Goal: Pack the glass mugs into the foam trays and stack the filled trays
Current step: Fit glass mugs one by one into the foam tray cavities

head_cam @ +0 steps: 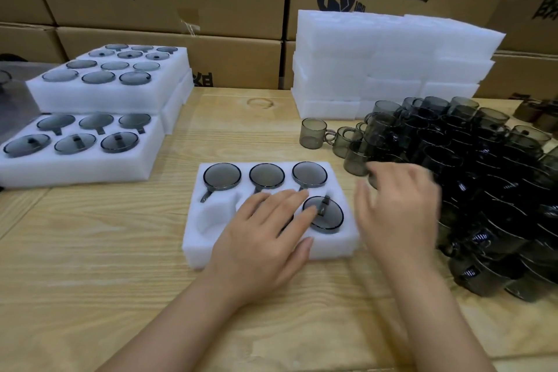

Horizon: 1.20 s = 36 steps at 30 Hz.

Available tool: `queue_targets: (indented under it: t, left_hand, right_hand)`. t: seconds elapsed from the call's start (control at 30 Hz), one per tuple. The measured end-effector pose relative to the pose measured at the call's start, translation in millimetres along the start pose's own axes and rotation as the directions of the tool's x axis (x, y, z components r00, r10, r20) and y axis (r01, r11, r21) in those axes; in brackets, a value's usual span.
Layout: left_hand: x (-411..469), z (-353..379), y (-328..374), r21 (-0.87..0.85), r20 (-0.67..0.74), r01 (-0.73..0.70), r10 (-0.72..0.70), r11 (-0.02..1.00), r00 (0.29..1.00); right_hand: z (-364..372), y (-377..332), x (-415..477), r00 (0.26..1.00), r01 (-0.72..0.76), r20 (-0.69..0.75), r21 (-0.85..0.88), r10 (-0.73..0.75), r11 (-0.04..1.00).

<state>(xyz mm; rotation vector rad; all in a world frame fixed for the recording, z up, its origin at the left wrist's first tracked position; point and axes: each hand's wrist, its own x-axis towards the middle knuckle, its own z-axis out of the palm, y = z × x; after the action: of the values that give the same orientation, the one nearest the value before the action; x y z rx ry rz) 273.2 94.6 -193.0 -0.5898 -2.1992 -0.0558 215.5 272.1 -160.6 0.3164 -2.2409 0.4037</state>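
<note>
Filling the near row of the foam tray [196,250] on the worktop [90,250] was in hand; four mugs [222,176] sat visible in it. The left hand [265,238] lay flat over the middle slot, hiding it. The blurred right hand [398,205], loosely spread and seemingly empty, hovered at the mug pile [483,178]; next, it should grip one.

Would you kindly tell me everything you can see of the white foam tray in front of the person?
The foam tray lies flat on the wooden table: a white rectangular block with round pockets in two rows. Three smoky glass mugs fill the back row, a fourth mug sits front right; the front-left pocket is empty. The left hand rests over the front middle.
</note>
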Motion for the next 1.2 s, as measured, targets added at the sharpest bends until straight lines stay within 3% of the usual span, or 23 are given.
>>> queue_targets:
  t: [0.1, 0.2, 0.43, 0.6, 0.7, 0.83, 0.9, 0.97, 1.07, 1.13, 1.2]
  left_hand:
    - [-1, 0, 0, 0.001, 0.044, 0.014, -0.014, 1.000, 0.999]
    - [-1, -2, 1, -0.025, 0.061, 0.028, -0.026, 0.999, 0.998]
    - [-1, -4, 2, -0.054, 0.053, 0.045, -0.042, 0.998, 0.998]
    - [-3, -3, 2, -0.068, 0.047, 0.070, -0.066, 0.995, 0.997]
    - [-2, -3, 3, -0.102, 0.040, 0.112, -0.108, 0.989, 0.993]
    - [2, -7, 7, -0.265, -0.014, 0.253, -0.266, 0.930, 0.964]
    - [2, -9, 8, -0.432, 0.022, 0.403, -0.437, 0.807, 0.899]
    - [4, -12, 7, -0.600, 0.124, 0.517, -0.568, 0.610, 0.813]
    - [9, -17, 2, -0.730, 0.200, 0.567, -0.673, 0.382, 0.712]
    - [10, -18, -1, -0.737, 0.227, 0.589, -0.699, 0.331, 0.678]
    - [8, -16, -1, -0.713, 0.216, 0.603, -0.706, 0.358, 0.675]
  right_hand:
    - [-4, 22, -1, 0.953, -0.250, 0.127, -0.182, 0.275, 0.951]
    - [-2, 19, -5, 0.841, -0.230, 0.363, -0.430, 0.400, 0.873]
    - [3, 16, -8, 0.793, -0.159, 0.473, -0.447, 0.384, 0.880]
    - [-6, 8, -5, 0.840, -0.148, 0.432, -0.398, 0.327, 0.906]
    - [-15, -3, 1, 0.935, -0.135, 0.286, -0.256, 0.208, 0.957]
    - [-25, -29, 15, 0.996, 0.012, 0.084, 0.140, -0.024, 0.990]
    - [-26, -45, 23, 0.985, 0.071, 0.116, 0.386, -0.125, 0.920]
    - [-25, -59, 24, 0.961, 0.082, 0.164, 0.603, -0.224, 0.794]
    - [-22, -70, 11, 0.941, 0.082, 0.162, 0.744, -0.298, 0.663]
    - [-17, -71, 1, 0.950, 0.043, 0.161, 0.779, -0.266, 0.625]
    - [-14, -70, -4, 0.965, -0.005, 0.156, 0.812, -0.210, 0.583]
